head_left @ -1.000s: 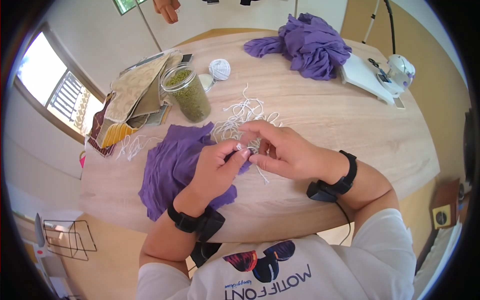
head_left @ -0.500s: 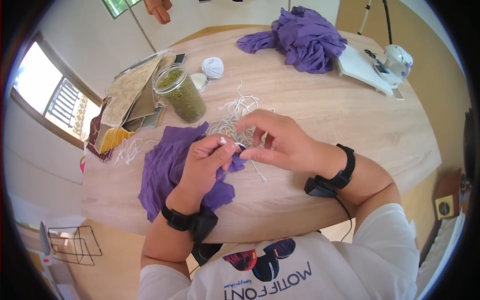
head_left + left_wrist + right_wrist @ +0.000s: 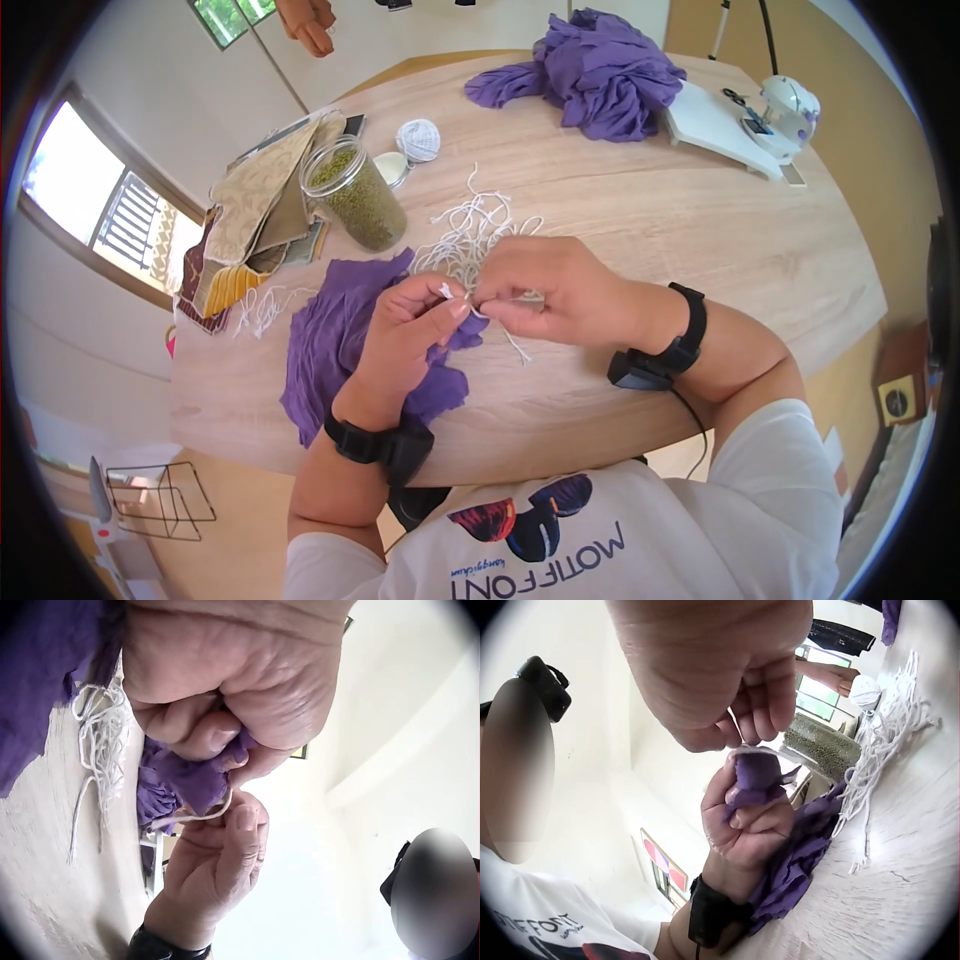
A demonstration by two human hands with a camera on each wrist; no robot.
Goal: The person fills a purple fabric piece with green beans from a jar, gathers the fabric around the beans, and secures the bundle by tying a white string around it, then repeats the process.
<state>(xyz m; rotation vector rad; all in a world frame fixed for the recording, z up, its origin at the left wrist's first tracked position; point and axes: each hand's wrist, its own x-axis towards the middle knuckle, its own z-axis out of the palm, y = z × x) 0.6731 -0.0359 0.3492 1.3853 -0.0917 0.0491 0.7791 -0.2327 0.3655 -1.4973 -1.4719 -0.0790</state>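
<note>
My left hand point(image 3: 405, 335) pinches a gathered bit of purple cloth point(image 3: 335, 340) between thumb and fingers, and the rest of that cloth spreads over the table beneath the wrist. A white string point(image 3: 217, 815) lies against the bunched cloth at the left fingertips. Close beside it, my right hand point(image 3: 570, 295) has thumb and forefinger brought together on the string. The right wrist view shows the string running across the top of the cloth bunch point(image 3: 757, 772), under the right fingertips. Just beyond both hands is a loose tangle of white strings point(image 3: 465, 235).
Left of the tangle stand a jar of green beans point(image 3: 365, 210), its lid point(image 3: 392, 168) and a ball of white string point(image 3: 418, 140). Fabric swatches point(image 3: 265, 190) pile at the left edge. Farther back lie a purple cloth heap point(image 3: 610, 80) and a small white sewing machine point(image 3: 790, 115).
Half a second ago the right thumb and forefinger were spread apart; now they meet on the string near the left fingertips. The left hand keeps its pinch on the cloth.
</note>
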